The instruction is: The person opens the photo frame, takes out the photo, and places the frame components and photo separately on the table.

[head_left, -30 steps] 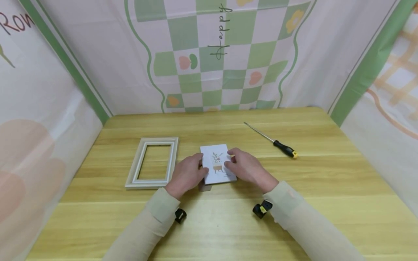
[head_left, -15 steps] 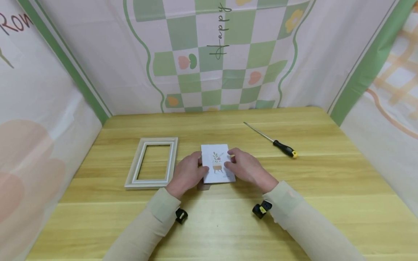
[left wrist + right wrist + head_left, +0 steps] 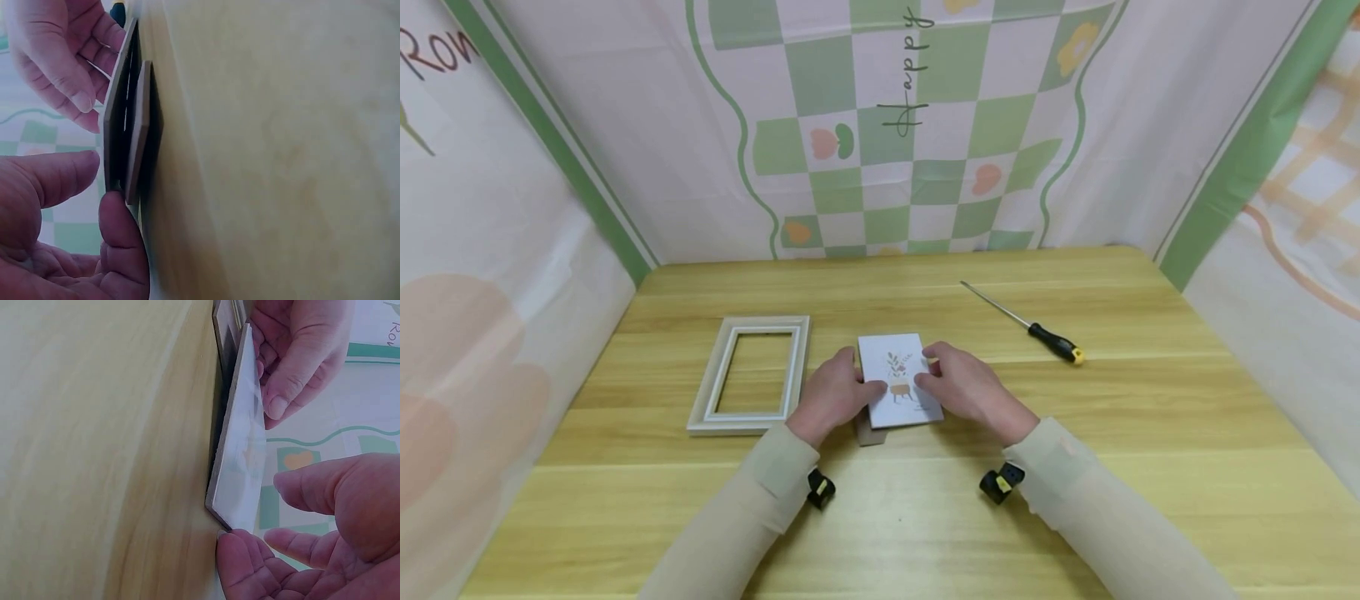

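A white picture board (image 3: 891,412) printed with a potted plant lies between both hands at the middle of the table. My left hand (image 3: 833,392) holds its left edge, thumb over the face and fingers at the side. Opposite, my right hand (image 3: 966,383) grips the right edge between thumb and fingers. In the right wrist view the board's brown edge (image 3: 220,465) shows below its white face. Under it, a smaller brown piece (image 3: 141,131) shows in the left wrist view, with a narrow gap between them; its end pokes out at the lower left in the head view.
An empty white picture frame (image 3: 706,400) lies left of the hands. Back right on the wooden table (image 3: 902,533) is a screwdriver (image 3: 1052,342) with a black and yellow handle. Patterned cloth (image 3: 887,192) hangs behind the table and at both sides.
The left hand has shifted slightly, its thumb reaching further over the board. The board has turned a little, and more of the brown piece shows beneath it. The right hand stays nearly still.
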The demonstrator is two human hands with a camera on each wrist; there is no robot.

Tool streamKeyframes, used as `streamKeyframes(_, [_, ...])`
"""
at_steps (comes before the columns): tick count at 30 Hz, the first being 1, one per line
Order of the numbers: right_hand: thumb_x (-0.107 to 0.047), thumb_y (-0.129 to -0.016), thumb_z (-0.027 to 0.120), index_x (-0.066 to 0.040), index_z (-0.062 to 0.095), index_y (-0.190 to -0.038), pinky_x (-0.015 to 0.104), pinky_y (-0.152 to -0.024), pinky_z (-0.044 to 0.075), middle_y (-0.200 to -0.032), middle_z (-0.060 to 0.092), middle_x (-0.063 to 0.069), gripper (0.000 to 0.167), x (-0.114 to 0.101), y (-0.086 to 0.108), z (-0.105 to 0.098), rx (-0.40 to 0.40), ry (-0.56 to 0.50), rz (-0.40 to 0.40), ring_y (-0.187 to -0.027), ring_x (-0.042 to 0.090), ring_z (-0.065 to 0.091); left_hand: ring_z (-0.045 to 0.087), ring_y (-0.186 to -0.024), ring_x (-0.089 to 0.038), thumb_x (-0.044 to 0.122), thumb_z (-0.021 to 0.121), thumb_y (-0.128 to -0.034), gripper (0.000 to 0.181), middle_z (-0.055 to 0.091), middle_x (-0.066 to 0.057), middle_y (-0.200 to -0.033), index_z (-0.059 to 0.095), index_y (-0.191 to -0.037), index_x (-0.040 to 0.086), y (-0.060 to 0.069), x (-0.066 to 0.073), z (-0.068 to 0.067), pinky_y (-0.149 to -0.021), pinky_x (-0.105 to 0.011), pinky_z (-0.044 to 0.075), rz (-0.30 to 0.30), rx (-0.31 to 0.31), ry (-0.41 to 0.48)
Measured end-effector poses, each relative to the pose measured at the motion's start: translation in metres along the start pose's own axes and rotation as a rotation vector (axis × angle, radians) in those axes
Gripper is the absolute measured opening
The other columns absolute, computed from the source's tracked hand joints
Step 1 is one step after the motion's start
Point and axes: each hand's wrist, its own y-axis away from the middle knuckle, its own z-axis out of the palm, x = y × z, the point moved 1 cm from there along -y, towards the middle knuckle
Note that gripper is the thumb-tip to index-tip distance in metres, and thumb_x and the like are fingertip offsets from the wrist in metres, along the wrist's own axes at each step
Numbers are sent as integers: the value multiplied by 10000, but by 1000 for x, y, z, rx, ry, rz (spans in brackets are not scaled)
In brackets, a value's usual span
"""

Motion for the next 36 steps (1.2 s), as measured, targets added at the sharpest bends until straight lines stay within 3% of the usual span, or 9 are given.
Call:
streamKeyframes(6, [-306, -1039, 613, -27, 496, -1506, 495, -1008, 531, -1355, 660, 187, 556, 1, 2, 0, 4, -3, 3, -1203, 313, 646, 633, -796, -198, 313, 777, -927, 426, 679, -66, -961, 598, -1208, 47, -4, 0, 2, -677, -330, 513, 40, -11, 13])
streamKeyframes(10, [-305, -1040, 610, -19, 493, -1505, 496, -1004, 534, -1348, 662, 194, 558, 2, 3, -1, 3, -5, -1, -1200, 321, 648, 649, -870, -206, 282, 771, -936, 422, 694, -72, -1050, 614, -1254, 52, -6, 2, 4, -786, -382, 548, 67, -27, 17])
streamKeyframes(14, [-309, -1044, 606, -15, 487, -1509, 491, -993, 540, -1354, 655, 201, 563, 3, 4, -2, -2, -4, 5, -1192, 324, 647, 648, -971, -230, 272, 776, -938, 490, 697, -101, -1160, 585, -1328, 44, -7, 5, 5, -908, -440, 546, 41, -37, 15])
streamKeyframes(21, [-311, -1047, 599, -5, 474, -1515, 480, -969, 550, -1357, 650, 206, 573, 6, 5, -5, -9, -4, 6, -1165, 308, 653, 646, -1074, -268, 250, 795, -923, 568, 684, -125, -1263, 563, -1395, 36, -7, 8, 6, -1001, -469, 522, 4, -45, 47])
streamKeyframes(28, [-315, -1049, 600, -15, 476, -1517, 433, -903, 560, -1336, 661, 188, 570, 10, 6, -7, -6, -2, 18, -1093, 264, 655, 637, -1046, -272, 232, 806, -912, 610, 679, -137, -1249, 550, -1422, 17, -6, 11, 6, -996, -479, 525, -39, -58, 100])
streamKeyframes(36, [-325, -1053, 592, -42, 468, -1526, 407, -880, 554, -1379, 637, 185, 565, 12, 7, -9, -10, -18, 55, -1110, 265, 642, 635, -1017, -268, 213, 794, -925, 644, 676, -141, -1237, 519, -1473, 16, -7, 13, 6, -1004, -484, 527, -45, -75, 121])
